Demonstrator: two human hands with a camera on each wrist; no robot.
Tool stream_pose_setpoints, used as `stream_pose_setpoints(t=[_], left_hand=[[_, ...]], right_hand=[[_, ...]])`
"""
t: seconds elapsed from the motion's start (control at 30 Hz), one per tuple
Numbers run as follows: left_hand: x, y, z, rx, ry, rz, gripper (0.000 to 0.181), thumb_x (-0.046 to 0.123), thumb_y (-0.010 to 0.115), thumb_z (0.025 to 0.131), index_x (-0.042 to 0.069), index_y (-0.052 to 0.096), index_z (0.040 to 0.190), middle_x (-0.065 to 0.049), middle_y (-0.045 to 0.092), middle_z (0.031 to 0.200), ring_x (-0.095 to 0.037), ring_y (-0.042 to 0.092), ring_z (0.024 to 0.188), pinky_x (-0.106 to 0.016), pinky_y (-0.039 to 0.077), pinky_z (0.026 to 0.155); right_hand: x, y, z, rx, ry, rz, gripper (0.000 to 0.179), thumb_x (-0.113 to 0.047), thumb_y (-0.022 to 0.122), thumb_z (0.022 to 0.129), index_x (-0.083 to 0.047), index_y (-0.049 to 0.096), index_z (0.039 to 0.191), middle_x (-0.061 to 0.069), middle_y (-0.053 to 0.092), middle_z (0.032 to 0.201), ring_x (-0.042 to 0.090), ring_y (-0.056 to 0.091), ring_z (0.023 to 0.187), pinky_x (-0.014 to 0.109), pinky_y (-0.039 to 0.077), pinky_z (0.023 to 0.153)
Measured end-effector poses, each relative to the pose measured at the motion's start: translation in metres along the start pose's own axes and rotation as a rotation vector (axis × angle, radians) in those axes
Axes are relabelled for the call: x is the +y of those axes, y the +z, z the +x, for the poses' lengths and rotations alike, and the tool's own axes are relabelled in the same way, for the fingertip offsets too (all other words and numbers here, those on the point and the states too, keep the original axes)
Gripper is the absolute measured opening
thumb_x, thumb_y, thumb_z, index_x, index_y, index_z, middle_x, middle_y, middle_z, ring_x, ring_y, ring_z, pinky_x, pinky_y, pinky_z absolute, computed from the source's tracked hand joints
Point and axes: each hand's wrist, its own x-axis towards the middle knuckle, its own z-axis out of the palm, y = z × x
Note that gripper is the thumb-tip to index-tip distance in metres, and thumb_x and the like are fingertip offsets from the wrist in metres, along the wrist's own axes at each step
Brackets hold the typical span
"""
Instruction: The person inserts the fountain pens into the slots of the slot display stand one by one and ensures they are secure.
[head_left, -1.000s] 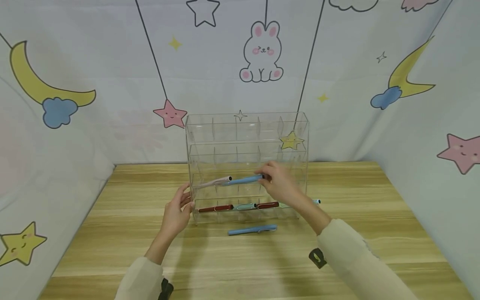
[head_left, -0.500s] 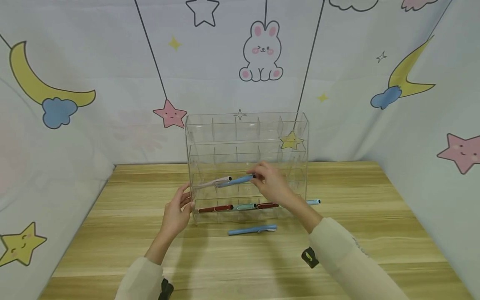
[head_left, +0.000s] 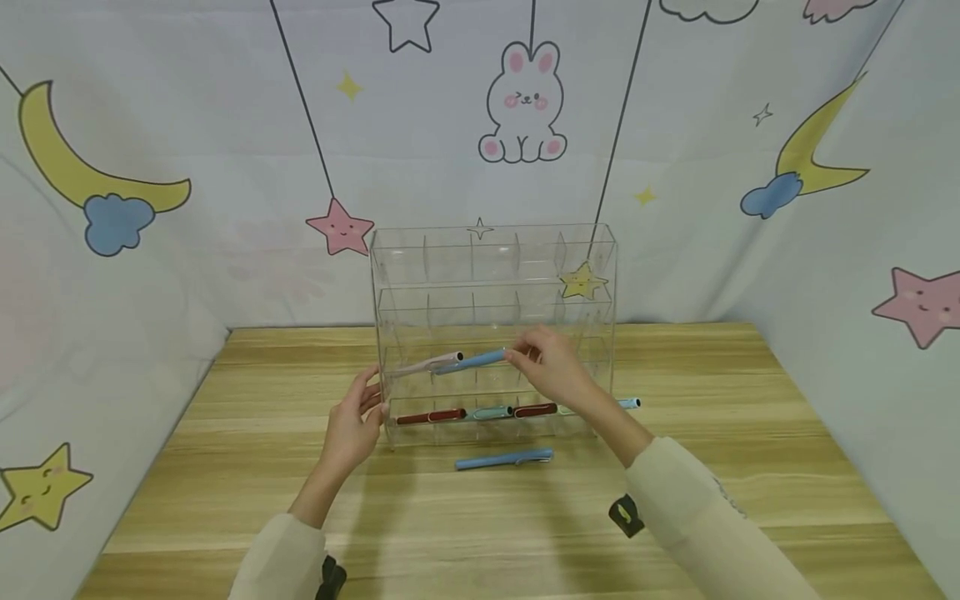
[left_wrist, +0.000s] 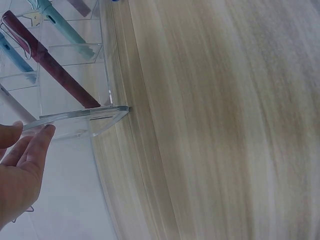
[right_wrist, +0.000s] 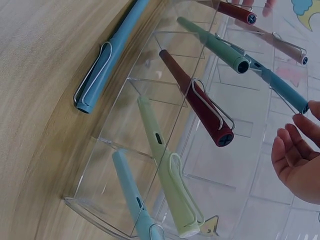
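Note:
A clear acrylic pen rack (head_left: 495, 312) with tiered compartments stands on the table. My left hand (head_left: 355, 425) grips its left side panel, thumb in front and fingers behind. With thumb and forefinger, my right hand (head_left: 557, 364) pinches the cap end of a blue pen (head_left: 472, 362), also seen in the right wrist view as a blue pen (right_wrist: 287, 91). The pen slants, its lower end in a compartment of the second tier from the bottom. Beside it rests a pale pink pen (head_left: 435, 363). A second blue pen (head_left: 504, 459) lies on the table before the rack.
The bottom tier holds a dark red pen (head_left: 431, 417), a teal pen (head_left: 492, 412), another dark red pen (right_wrist: 200, 100), a light green pen (right_wrist: 172, 187) and a light blue pen (right_wrist: 134, 200). A printed cloth (head_left: 450, 167) hangs behind the wooden table (head_left: 225, 467).
My right hand has moved the held blue pen a little left, in beside the pink pen, then shifted slightly right to the tip of its cap. My left hand stays on the rack.

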Motion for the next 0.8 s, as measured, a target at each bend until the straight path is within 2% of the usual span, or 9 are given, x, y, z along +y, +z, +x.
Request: stream_pose_setpoints(t=[0.43,0.8], left_hand=[[-0.0004,-0.0001,0.0003,-0.001,-0.003,-0.005,0.055,-0.011,0.054,0.086,-0.002,0.033,0.136,-0.032,0.052,0.118,-0.041,0.053,0.107,-0.044,0.049,0.086],[-0.001,0.0003,0.0012,-0.001,0.014,0.005,0.055,-0.011,0.054,0.086,-0.002,0.034,0.136,-0.032,0.052,0.118,-0.042,0.053,0.107,-0.045,0.05,0.085]], right_hand=[[0.0033,-0.0019,0.0002,-0.011,-0.09,-0.011,0.013,-0.01,0.061,0.088,0.0,0.066,0.094,0.008,0.06,0.089,0.018,0.053,0.074,0.027,0.049,0.063],[0.0035,-0.0036,-0.0008,-0.011,-0.115,-0.002,0.016,-0.004,0.063,0.085,0.001,0.065,0.1,0.011,0.062,0.095,0.019,0.055,0.076,0.026,0.05,0.064]])
